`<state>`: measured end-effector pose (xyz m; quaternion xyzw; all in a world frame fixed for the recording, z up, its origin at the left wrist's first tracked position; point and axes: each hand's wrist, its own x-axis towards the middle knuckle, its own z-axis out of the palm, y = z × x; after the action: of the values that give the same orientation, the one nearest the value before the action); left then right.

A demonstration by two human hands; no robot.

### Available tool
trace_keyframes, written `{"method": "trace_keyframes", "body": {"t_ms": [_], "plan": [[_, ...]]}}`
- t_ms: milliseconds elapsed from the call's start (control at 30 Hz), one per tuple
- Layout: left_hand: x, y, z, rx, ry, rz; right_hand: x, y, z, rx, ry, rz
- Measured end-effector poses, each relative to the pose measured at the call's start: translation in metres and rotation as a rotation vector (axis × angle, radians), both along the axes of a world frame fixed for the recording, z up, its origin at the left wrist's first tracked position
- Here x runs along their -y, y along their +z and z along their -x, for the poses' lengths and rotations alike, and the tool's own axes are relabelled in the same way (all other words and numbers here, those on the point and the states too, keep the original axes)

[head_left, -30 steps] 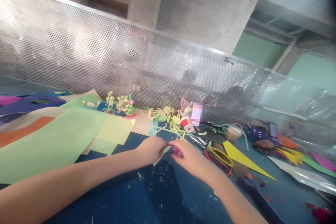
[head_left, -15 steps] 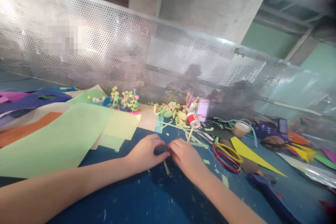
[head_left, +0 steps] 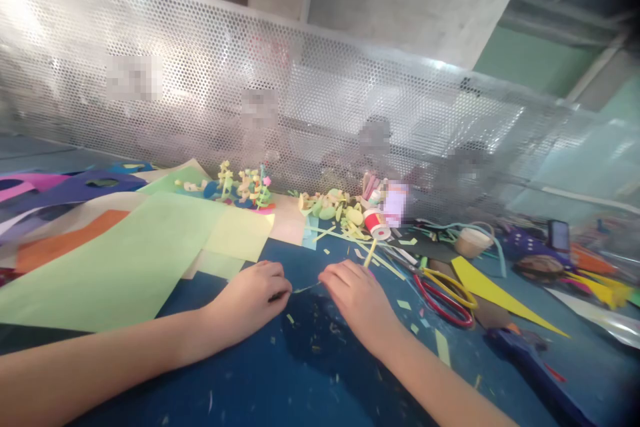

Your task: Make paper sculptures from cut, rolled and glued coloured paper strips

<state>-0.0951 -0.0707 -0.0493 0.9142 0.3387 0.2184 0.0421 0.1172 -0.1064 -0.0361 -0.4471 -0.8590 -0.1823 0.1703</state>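
Observation:
A thin pale strand (head_left: 306, 288) stretches between my two hands above the blue tabletop (head_left: 240, 373). My left hand (head_left: 257, 297) is closed, with thumb and fingertips pinching the strand's left end. The fingers of my right hand (head_left: 353, 293) are bent together on its right end. Small paper scraps lie on the blue surface just below and beside the hands. Beyond my right hand, a thin yellow strip (head_left: 371, 253) leans near a red and white spool (head_left: 377, 224).
Green sheets (head_left: 115, 260) cover the left side. Small paper figures (head_left: 245, 187) stand at the back, near pale green pieces (head_left: 333, 207). To the right are red- and yellow-handled scissors (head_left: 445, 297), a yellow paper triangle (head_left: 500, 293), a dark blue tool (head_left: 537, 373) and a cup (head_left: 471, 241).
My hands have moved apart, the left one going leftward, and the strand between them now shows. The green strip that was beneath my fingers is no longer visible there. The view has shifted slightly.

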Motion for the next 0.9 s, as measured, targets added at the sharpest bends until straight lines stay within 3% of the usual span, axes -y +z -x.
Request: {"method": "trace_keyframes", "body": {"t_ms": [133, 200, 233, 300, 367, 400, 433, 567, 667, 733, 900], "plan": [[0.0, -0.001, 0.001, 0.02, -0.039, -0.03, 0.018, 0.005, 0.016, 0.075, 0.1, -0.108], [-0.001, -0.001, 0.002, 0.099, -0.03, -0.014, 0.029, 0.009, 0.026, 0.025, 0.002, -0.037], [-0.001, -0.001, 0.003, 0.157, -0.01, 0.006, 0.032, 0.012, 0.029, -0.048, -0.083, 0.06], [-0.003, 0.0, 0.003, 0.279, 0.041, 0.086, 0.036, 0.019, 0.032, -0.284, -0.212, 0.399], [-0.006, 0.0, 0.003, 0.377, 0.073, 0.218, 0.034, 0.027, 0.028, -0.544, -0.216, 0.812], [-0.008, 0.0, 0.003, 0.417, 0.083, 0.301, 0.031, 0.029, 0.024, -0.639, -0.183, 0.944], [-0.01, 0.0, 0.002, 0.452, 0.091, 0.387, 0.028, 0.031, 0.019, -0.693, -0.159, 0.971], [-0.012, -0.002, -0.001, 0.532, 0.111, 0.654, 0.017, 0.027, 0.006, -0.665, -0.183, 0.536], [-0.008, -0.003, -0.004, 0.556, 0.115, 0.755, 0.019, 0.021, 0.01, -0.587, -0.092, 0.459], [-0.004, -0.003, -0.006, 0.562, 0.098, 0.773, 0.024, 0.019, 0.017, -0.51, -0.035, 0.369], [0.003, -0.004, -0.007, 0.535, 0.098, 0.728, 0.026, 0.013, 0.024, -0.293, -0.045, 0.02]]}}
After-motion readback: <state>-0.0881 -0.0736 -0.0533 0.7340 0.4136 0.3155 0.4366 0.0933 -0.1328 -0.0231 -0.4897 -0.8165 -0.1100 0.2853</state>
